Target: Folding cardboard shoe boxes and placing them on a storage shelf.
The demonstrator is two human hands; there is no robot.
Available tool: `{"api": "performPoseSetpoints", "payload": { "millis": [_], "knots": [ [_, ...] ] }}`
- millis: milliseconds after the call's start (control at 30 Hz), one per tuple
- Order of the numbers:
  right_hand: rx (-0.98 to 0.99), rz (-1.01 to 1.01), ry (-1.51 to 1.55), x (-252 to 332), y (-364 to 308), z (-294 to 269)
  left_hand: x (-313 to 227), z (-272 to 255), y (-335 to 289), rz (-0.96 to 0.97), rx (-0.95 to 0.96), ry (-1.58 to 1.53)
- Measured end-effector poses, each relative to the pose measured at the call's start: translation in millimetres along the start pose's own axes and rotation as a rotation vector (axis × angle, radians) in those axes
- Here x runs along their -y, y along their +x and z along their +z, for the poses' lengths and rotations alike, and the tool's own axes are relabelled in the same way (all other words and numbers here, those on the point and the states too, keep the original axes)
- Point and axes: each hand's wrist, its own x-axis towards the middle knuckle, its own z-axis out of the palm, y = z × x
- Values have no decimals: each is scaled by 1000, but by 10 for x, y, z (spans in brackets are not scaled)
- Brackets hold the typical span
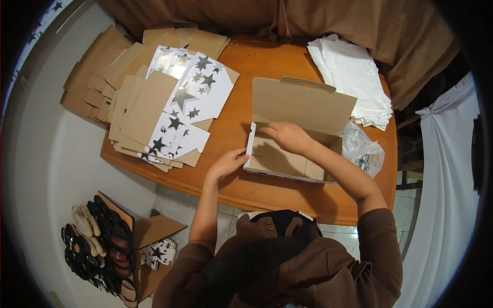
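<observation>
A half-assembled brown cardboard box with white outer faces (287,154) sits near the front edge of the oval wooden desk (241,128), its tall back flap with a handle cut-out standing upright. The right hand (287,137) reaches into the box from the person's side and lies flat inside it, fingers loosely together and pressed against the inner fold at the foot of the back flap. The left hand (228,163) rests on the desk just outside the box's left end, its fingers curled and their tips touching the white left side wall of the box.

On the desk's left side, hanging over its edge, lies a pile of flat cardboard box blanks, some brown side up and some white with dark stars (174,108). At the far right corner sits a stack of white paper sheets (354,77), and just beside the box's right end lies a crumpled clear plastic bag (363,151). On the floor by the front left corner stands an open cardboard carton beside a row of sandals (97,241).
</observation>
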Motion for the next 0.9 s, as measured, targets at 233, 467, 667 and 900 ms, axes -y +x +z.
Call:
{"api": "performPoseSetpoints", "payload": {
  "millis": [233,467,667,900],
  "knots": [
    [-6,-484,-435,-115,719,249,-193,50,52,-64,-93,589],
    [73,-404,-567,-91,949,428,-452,260,57,-211,-174,764],
    [-60,-463,-590,8,854,374,-363,303,101,-167,-358,920],
    [-104,-392,-585,55,788,334,-391,313,119,-218,-352,918]
  ]
}}
